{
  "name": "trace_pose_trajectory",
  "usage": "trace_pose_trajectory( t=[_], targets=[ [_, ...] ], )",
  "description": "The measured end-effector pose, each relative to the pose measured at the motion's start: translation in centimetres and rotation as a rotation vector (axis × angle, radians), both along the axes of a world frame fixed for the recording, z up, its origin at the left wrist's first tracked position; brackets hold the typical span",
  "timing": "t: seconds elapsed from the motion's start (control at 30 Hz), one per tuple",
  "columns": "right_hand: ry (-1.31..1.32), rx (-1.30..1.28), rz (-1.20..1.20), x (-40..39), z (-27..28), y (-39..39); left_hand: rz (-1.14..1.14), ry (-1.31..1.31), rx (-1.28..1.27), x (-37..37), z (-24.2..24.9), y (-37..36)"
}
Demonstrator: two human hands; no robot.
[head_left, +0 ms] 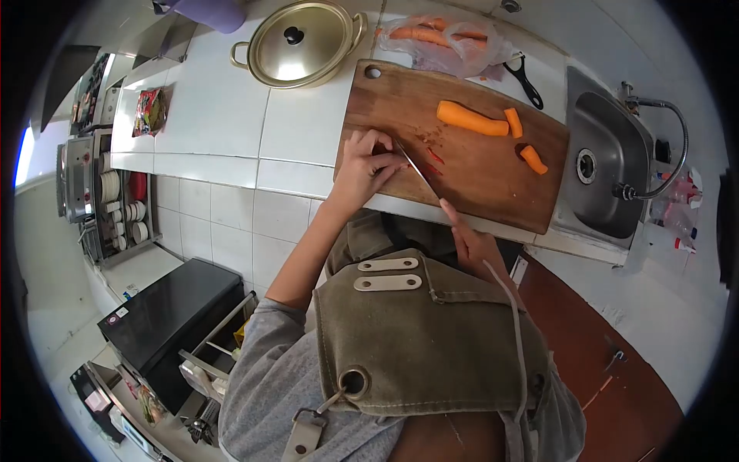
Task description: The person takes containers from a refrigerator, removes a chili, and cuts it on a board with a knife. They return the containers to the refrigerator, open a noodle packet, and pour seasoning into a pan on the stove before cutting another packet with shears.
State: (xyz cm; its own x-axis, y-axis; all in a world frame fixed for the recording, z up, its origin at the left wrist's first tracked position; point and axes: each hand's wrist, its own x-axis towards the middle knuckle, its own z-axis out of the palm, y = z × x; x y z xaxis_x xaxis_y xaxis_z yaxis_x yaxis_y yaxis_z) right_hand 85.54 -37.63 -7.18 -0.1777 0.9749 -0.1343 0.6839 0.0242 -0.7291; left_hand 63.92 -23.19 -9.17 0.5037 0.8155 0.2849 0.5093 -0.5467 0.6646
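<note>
My right hand [471,245] is closed around the handle of a knife [418,171], its blade pointing away over the wooden cutting board [493,196]. On the board's left side, my left hand [363,165] is closed with the fingertips pinched beside the blade. A bit of red chili shows at those fingertips; the rest of it is hidden. Thin red chili pieces [436,156] lie just right of the blade. Farther right are a large peeled carrot [471,119] and two shorter carrot pieces [533,159], [513,122].
Behind the board lie a plastic bag of carrots [435,38] and a black-handled peeler [525,83]. A lidded gold pot [296,46] stands at the back left, with a small packet [150,112] farther left. The sink [608,154] adjoins the board's right side.
</note>
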Motion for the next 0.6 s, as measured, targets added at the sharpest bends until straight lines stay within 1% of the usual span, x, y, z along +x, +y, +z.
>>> trace_pose_trajectory(
  t=[0.13, 0.23, 0.3, 0.33, 0.4, 0.43, 0.5, 0.53, 0.6],
  targets=[
    [0.010, 0.030, -0.022, 0.3, 0.1, -1.0, 0.024, -0.009, 0.037, 0.2, -0.1, -0.3],
    [0.053, -0.020, -0.060, 0.2, 1.1, -0.7, 0.053, -0.042, -0.015, 0.1, -0.5, -0.5],
    [0.118, 0.063, -0.058, 0.3, 1.3, -0.3, 0.041, -0.043, 0.010, 0.1, -0.4, -0.3],
    [0.120, 0.062, -0.058, 0.4, 1.5, -0.3, 0.042, -0.041, 0.009, 0.0, -0.5, -0.3],
    [0.101, -0.023, -0.020, 0.6, 1.8, -0.2, 0.024, -0.054, 0.029, 0.1, -0.6, -0.3],
    [0.100, -0.023, -0.020, 0.7, 2.0, -0.2, 0.025, -0.055, 0.029, 0.1, -0.6, -0.3],
    [0.103, -0.168, -0.005, 0.6, 2.4, -0.1, 0.016, -0.057, 0.001, 0.0, -0.7, -0.3],
    [0.104, -0.170, -0.002, 0.6, 2.8, 0.1, 0.019, -0.056, -0.001, 0.0, -0.7, -0.4],
    [0.094, -0.243, -0.019, 0.5, 3.6, 0.5, 0.043, -0.126, -0.078, 0.1, -0.9, -0.5]
  ],
)
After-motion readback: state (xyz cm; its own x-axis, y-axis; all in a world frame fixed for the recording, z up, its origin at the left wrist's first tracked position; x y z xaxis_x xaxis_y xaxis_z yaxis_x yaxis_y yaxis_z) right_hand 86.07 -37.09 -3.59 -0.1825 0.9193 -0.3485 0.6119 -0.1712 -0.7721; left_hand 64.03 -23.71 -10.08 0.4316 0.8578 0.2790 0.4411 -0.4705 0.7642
